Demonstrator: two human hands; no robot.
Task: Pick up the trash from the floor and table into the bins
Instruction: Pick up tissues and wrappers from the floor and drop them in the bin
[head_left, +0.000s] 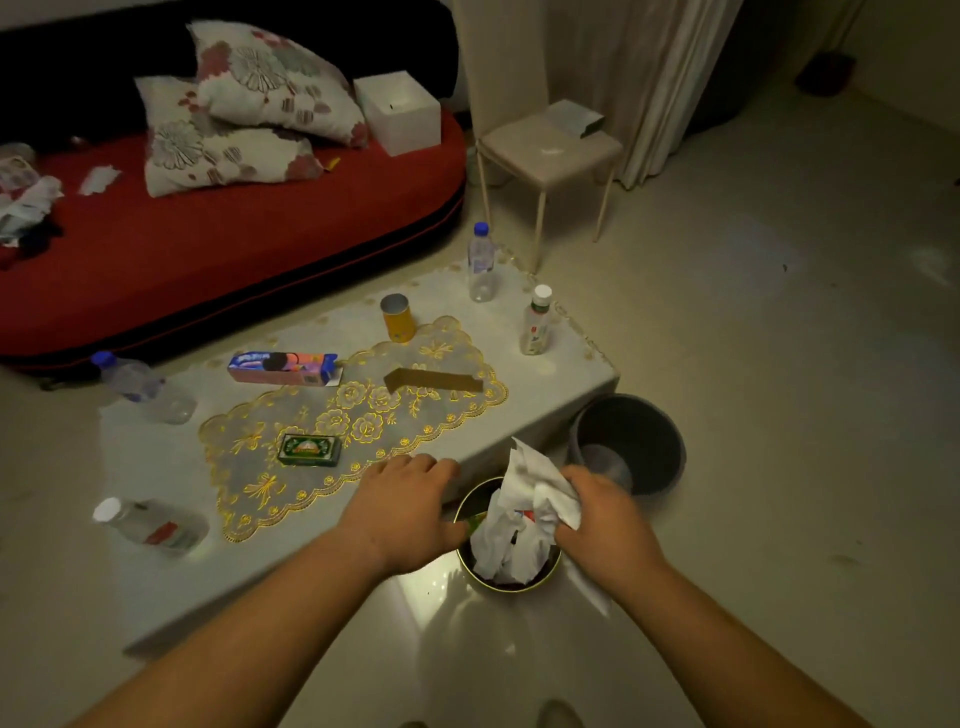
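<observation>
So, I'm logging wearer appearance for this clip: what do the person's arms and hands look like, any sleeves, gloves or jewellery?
Both forearms are bare, no sleeves in view. The left hand and right hand wear no gloves; no watch, bracelet or rings are visible.

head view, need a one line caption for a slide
Right hand pushes crumpled paper into the small bin; left hand steadies its rim beside the table.

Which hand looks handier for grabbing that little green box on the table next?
Probably the left. The left hand rests at the table edge with nothing visibly in it, right beside the green box. The right hand is busy clutching crumpled white paper over the round bin.
</observation>
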